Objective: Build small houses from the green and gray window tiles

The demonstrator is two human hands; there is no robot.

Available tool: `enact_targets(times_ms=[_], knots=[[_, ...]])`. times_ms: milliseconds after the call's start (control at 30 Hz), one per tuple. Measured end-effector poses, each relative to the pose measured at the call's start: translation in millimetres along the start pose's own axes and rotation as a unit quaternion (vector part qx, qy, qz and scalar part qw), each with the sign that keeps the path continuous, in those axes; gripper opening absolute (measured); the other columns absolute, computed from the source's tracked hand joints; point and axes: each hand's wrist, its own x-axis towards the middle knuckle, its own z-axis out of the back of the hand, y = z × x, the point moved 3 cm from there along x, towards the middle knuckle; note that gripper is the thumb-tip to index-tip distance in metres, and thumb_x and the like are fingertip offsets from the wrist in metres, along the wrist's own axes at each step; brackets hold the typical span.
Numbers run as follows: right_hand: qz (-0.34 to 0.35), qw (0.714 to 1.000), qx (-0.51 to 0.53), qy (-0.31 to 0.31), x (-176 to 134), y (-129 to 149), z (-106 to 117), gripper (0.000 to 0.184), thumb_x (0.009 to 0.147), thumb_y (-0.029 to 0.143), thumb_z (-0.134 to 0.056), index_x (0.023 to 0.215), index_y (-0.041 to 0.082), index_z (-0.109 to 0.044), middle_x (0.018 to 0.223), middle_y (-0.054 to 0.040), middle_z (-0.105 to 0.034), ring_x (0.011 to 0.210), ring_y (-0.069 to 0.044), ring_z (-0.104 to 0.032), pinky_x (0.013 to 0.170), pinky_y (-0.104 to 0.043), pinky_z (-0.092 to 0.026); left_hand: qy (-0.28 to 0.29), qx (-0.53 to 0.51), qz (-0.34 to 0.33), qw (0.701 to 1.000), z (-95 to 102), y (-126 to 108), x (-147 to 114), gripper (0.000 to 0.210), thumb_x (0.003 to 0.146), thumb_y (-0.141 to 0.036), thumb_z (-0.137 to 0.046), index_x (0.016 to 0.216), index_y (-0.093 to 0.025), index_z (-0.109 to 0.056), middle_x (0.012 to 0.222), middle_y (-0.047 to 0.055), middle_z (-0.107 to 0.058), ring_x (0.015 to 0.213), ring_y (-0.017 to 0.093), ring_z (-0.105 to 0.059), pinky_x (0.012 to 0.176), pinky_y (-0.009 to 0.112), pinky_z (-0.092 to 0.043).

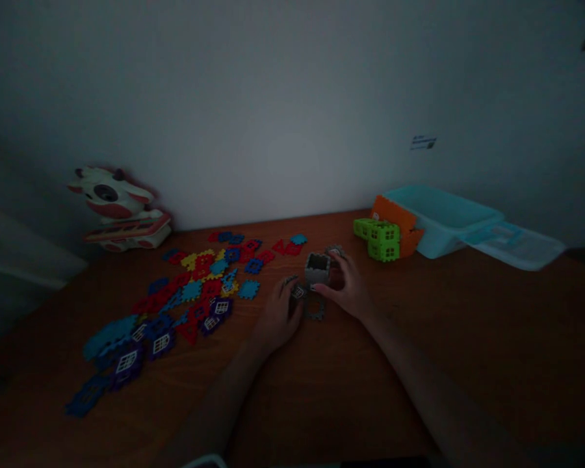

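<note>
In the middle of the table, a small grey box (317,269) built of interlocking plastic tiles stands with its top uncovered. My right hand (350,291) curves around its right side, the thumb at its front and the fingers near its back corner. Between the thumb and fingers of my left hand (279,317) is a grey window tile (299,292), just left of the box. A flat grey frame tile (316,308) lies in front of the box. Behind my right fingertips, another grey tile (335,249) shows in part. Dim light blurs the finger contacts.
Loose red, blue, yellow and purple tiles (192,290) spread over the left of the table (370,396). A cow-shaped toy keyboard (121,211) stands at the back left. At the back right are a green tile building (383,242), orange panels (396,218) and a light blue bin (443,221) with a translucent lid (517,246).
</note>
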Motion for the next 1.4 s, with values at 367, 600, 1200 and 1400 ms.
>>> enact_targets(times_ms=[367, 600, 1200, 1400], knots=[[-0.075, 0.995, -0.034, -0.047, 3.5, -16.0, -7.6, 0.077, 0.073, 0.059, -0.077, 0.133, 0.017, -0.055, 0.128, -0.0189, -0.059, 0.120, -0.036, -0.060, 0.103, -0.056, -0.048, 0.044, 0.084, 0.034, 0.995, -1.3, 0.3, -1.8, 0.043, 0.097, -0.042, -0.052, 0.134, -0.021, -0.054, 0.129, 0.014, -0.060, 0.121, 0.030, -0.058, 0.105, 0.050, -0.048], [0.011, 0.980, -0.042, -0.193, 3.5, 5.2, 12.7, 0.053, 0.091, 0.048, -0.062, 0.132, 0.017, -0.053, 0.125, -0.0174, -0.056, 0.119, -0.031, -0.058, 0.105, -0.055, -0.044, 0.026, 0.067, 0.041, 0.997, 0.6, 4.9, -0.9, 0.034, 0.098, -0.038, -0.051, 0.126, -0.020, -0.059, 0.126, 0.013, -0.063, 0.120, 0.028, -0.059, 0.103, 0.047, -0.049], [0.181, 0.978, -0.077, 0.072, -26.7, 60.5, -29.6, 0.035, 0.092, 0.017, -0.058, 0.127, 0.022, -0.055, 0.119, -0.0134, -0.062, 0.113, -0.027, -0.063, 0.094, -0.046, -0.057, -0.066, -0.007, 0.077, 0.995, 10.1, 10.9, 0.3, 0.038, 0.091, -0.029, -0.062, 0.127, -0.019, -0.054, 0.123, 0.014, -0.061, 0.116, 0.026, -0.063, 0.102, 0.046, -0.052], [0.146, 0.981, -0.084, 0.096, -22.7, 50.8, -23.3, 0.027, 0.093, 0.013, -0.053, 0.117, 0.023, -0.060, 0.113, -0.0102, -0.063, 0.102, -0.024, -0.067, 0.089, -0.044, -0.060, -0.009, -0.017, 0.016, 1.000, 6.4, 3.9, -0.8, 0.052, 0.090, -0.026, -0.062, 0.139, -0.020, -0.045, 0.140, 0.015, -0.052, 0.132, 0.027, -0.053, 0.112, 0.048, -0.045]])
